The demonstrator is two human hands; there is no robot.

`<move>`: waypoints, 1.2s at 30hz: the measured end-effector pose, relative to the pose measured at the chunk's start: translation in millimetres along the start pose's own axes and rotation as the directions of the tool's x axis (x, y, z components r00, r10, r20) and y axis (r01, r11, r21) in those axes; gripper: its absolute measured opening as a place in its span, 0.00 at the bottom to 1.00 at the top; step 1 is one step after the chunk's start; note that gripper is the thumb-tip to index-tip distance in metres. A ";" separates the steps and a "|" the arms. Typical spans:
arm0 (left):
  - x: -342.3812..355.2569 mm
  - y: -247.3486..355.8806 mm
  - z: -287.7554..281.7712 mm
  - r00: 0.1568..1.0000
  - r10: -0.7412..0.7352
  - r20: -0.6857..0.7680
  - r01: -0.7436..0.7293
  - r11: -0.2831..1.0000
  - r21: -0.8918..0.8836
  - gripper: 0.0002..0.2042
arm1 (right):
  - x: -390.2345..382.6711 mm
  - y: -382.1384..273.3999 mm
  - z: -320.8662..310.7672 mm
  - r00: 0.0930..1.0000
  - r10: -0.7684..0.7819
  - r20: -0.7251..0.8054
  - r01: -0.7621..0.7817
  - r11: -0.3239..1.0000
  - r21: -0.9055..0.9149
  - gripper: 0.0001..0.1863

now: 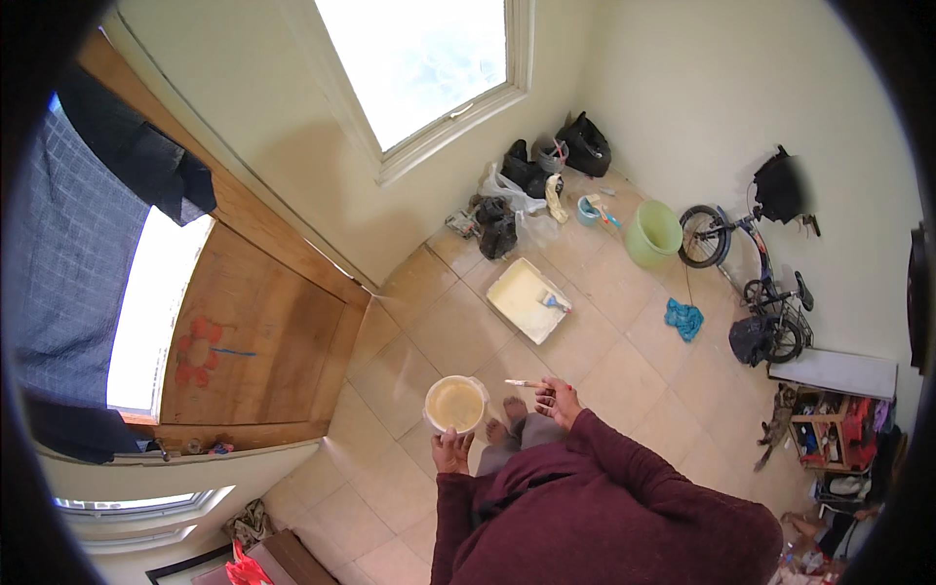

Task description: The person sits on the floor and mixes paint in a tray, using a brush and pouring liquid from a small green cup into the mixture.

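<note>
My left hand [451, 452] grips the near rim of a round plastic tub [429, 397] with cream-coloured paint inside. To its right, my right hand [560, 403] pinches a thin paintbrush [523, 383] whose tip points left toward the tub. The brush and the tub are apart. Farther ahead on the floor lies a shallow paint tray [513, 318] coated in cream paint. A wider paintbrush with blue on it [555, 303] rests in that tray, near its right edge.
Bags [497, 229] crowd the far wall under the window. A green bucket [654, 234], a small blue pot [587, 212] and a teal cloth [683, 319] are on the tiles. A small bicycle [760, 258] leans along the right wall, near a cat [778, 426]. A wooden door [258, 336] stands left.
</note>
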State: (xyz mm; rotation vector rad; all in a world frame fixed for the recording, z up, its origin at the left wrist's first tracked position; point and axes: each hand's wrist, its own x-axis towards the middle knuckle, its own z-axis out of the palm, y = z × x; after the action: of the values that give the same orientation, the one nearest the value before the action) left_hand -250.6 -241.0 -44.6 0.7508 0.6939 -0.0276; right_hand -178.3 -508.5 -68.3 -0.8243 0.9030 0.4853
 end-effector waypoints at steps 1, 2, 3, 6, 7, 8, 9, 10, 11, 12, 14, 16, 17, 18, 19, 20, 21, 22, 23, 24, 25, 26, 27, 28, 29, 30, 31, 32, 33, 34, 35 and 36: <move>0.6 -2.4 -3.8 1.000 -0.019 -0.011 0.019 1.000 -0.001 0.27 | -2.8 1.2 -4.0 1.000 0.002 -0.010 -0.002 1.000 0.005 0.12; 2.8 -3.9 -7.3 0.999 -0.038 -0.022 0.038 0.999 -0.003 0.27 | -3.9 3.0 -8.7 1.000 -0.022 -0.015 0.022 1.000 0.009 0.13; 4.9 -5.4 -10.7 0.998 -0.058 -0.033 0.058 0.998 -0.004 0.27 | -3.8 4.3 -13.4 0.999 -0.046 -0.019 0.046 0.999 0.012 0.13; 1.4 -2.7 -9.3 0.994 -0.104 -0.030 0.104 0.995 -0.002 0.26 | -20.0 4.2 -19.6 0.993 -0.102 -0.063 0.106 0.992 0.061 0.14; 0.1 -2.1 -10.0 0.992 -0.119 -0.037 0.119 0.993 0.006 0.26 | -25.9 3.6 -20.5 0.989 -0.121 -0.080 0.127 0.988 0.082 0.15; 4.6 -4.8 -15.7 0.990 -0.127 -0.054 0.129 0.991 0.038 0.27 | -21.0 7.4 -29.6 0.989 -0.133 -0.068 0.139 0.985 0.103 0.17; 7.4 -5.9 -18.7 0.990 -0.127 -0.061 0.131 0.990 0.058 0.27 | -25.0 6.6 -30.7 0.988 -0.139 -0.062 0.146 0.980 0.135 0.17; 10.1 -7.7 -21.2 0.989 -0.127 -0.069 0.133 0.988 0.077 0.28 | -28.0 3.7 -32.2 0.988 -0.145 -0.056 0.152 0.974 0.166 0.17; 10.2 -6.8 -17.4 0.989 -0.126 -0.078 0.133 0.986 0.098 0.28 | -28.7 1.0 -33.3 0.988 -0.149 -0.049 0.156 0.968 0.198 0.17; 11.5 -7.2 -12.0 0.987 -0.137 -0.082 0.145 0.984 0.100 0.29 | -28.2 -2.4 -36.1 0.985 -0.168 -0.028 0.170 0.966 0.195 0.18; 16.0 -11.2 -9.7 0.985 -0.148 -0.088 0.159 0.979 0.126 0.30 | -25.7 -7.2 -42.2 0.986 -0.167 -0.028 0.169 0.960 0.222 0.19; 27.5 -21.9 -10.7 0.982 -0.161 -0.098 0.173 0.977 0.125 0.29 | -24.3 -14.9 -47.3 0.987 -0.158 -0.029 0.161 0.959 0.233 0.18; 24.7 -23.4 1.1 0.986 -0.156 -0.067 0.164 0.975 0.147 0.29 | -23.6 -18.0 -54.5 0.986 -0.164 -0.034 0.167 0.960 0.226 0.18; 23.9 -27.9 16.1 0.988 -0.150 -0.036 0.154 0.974 0.167 0.28 | -23.5 -23.0 -63.3 0.985 -0.169 -0.038 0.173 0.961 0.217 0.17; 26.8 -28.2 31.3 0.991 -0.134 -0.003 0.132 0.973 0.188 0.27 | -19.2 -29.2 -66.7 0.984 -0.176 -0.030 0.178 0.961 0.212 0.17; 31.4 -32.8 40.9 0.992 -0.126 0.018 0.121 0.974 0.192 0.27 | -15.9 -36.9 -71.1 0.983 -0.179 -0.032 0.181 0.959 0.218 0.17; 35.0 -37.8 50.5 0.992 -0.119 0.040 0.109 0.975 0.194 0.26 | -13.3 -42.9 -75.5 0.986 -0.167 -0.026 0.169 0.961 0.220 0.17; 39.2 -44.9 62.4 0.991 -0.114 0.067 0.099 0.976 0.195 0.25 | -11.4 -52.4 -80.6 0.987 -0.160 -0.024 0.161 0.962 0.221 0.18; 42.8 -52.2 74.3 0.991 -0.122 0.049 0.112 0.979 0.171 0.27 | -8.8 -62.9 -85.8 0.988 -0.153 -0.021 0.154 0.963 0.222 0.18; 45.9 -59.7 86.4 0.991 -0.129 0.031 0.123 0.982 0.145 0.29 | -5.1 -74.5 -90.9 0.992 -0.130 -0.005 0.127 0.962 0.243 0.19; 49.6 -71.4 97.8 0.990 -0.139 0.015 0.136 0.984 0.116 0.31 | 0.1 -87.0 -98.4 0.993 -0.120 0.008 0.114 0.964 0.240 0.19; 53.6 -83.7 109.2 0.993 -0.116 0.011 0.114 0.987 0.117 0.33 | 5.8 -99.7 -105.7 0.994 -0.109 0.022 0.100 0.967 0.235 0.20; 61.2 -93.7 121.2 0.994 -0.107 0.019 0.104 0.989 0.101 0.33 | 12.7 -112.9 -112.5 0.995 -0.096 0.036 0.085 0.969 0.230 0.20; 67.8 -107.1 133.4 0.995 -0.101 0.018 0.100 0.992 0.081 0.33 | 17.9 -126.9 -121.6 0.994 -0.098 0.046 0.087 0.973 0.214 0.20; 73.5 -121.8 146.9 0.996 -0.091 0.015 0.090 0.994 0.057 0.33 | 23.9 -143.7 -130.4 0.993 -0.099 0.060 0.086 0.977 0.194 0.20; 77.6 -137.6 160.5 0.994 -0.098 -0.037 0.100 0.994 0.051 0.34 | 30.5 -161.3 -138.9 0.992 -0.099 0.076 0.084 0.981 0.174 0.20; 83.1 -151.9 171.6 0.994 -0.089 -0.061 0.091 0.995 0.032 0.33 | 35.4 -176.0 -146.8 0.988 -0.139 0.066 0.133 0.987 0.091 0.20; 89.3 -165.8 182.7 0.993 -0.079 -0.084 0.080 0.997 0.013 0.33 | 39.9 -192.2 -153.8 0.981 -0.181 0.063 0.181 0.983 0.007 0.19; 93.1 -179.5 192.4 0.992 -0.070 -0.108 0.069 0.998 -0.006 0.33 | 46.8 -207.2 -160.9 0.972 -0.223 0.066 0.228 0.971 -0.076 0.19; 90.9 -189.6 204.1 0.989 -0.071 -0.132 0.069 0.997 -0.017 0.32 | 55.0 -221.6 -170.0 0.973 -0.223 0.053 0.228 0.964 -0.139 0.18; 91.7 -199.4 213.8 0.986 -0.068 -0.151 0.064 0.997 -0.030 0.31 | 63.6 -235.3 -177.9 0.972 -0.224 0.067 0.233 0.948 -0.216 0.18; 93.0 -207.4 223.3 0.983 -0.066 -0.170 0.059 0.997 -0.042 0.30 | 72.4 -248.6 -185.0 0.971 -0.224 0.082 0.238 0.927 -0.291 0.18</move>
State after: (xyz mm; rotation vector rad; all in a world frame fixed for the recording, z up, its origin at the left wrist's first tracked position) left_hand -105.1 -516.6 -111.0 0.7009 0.8794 -0.0074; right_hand -61.0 -803.5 -90.7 -1.1773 0.6849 0.4372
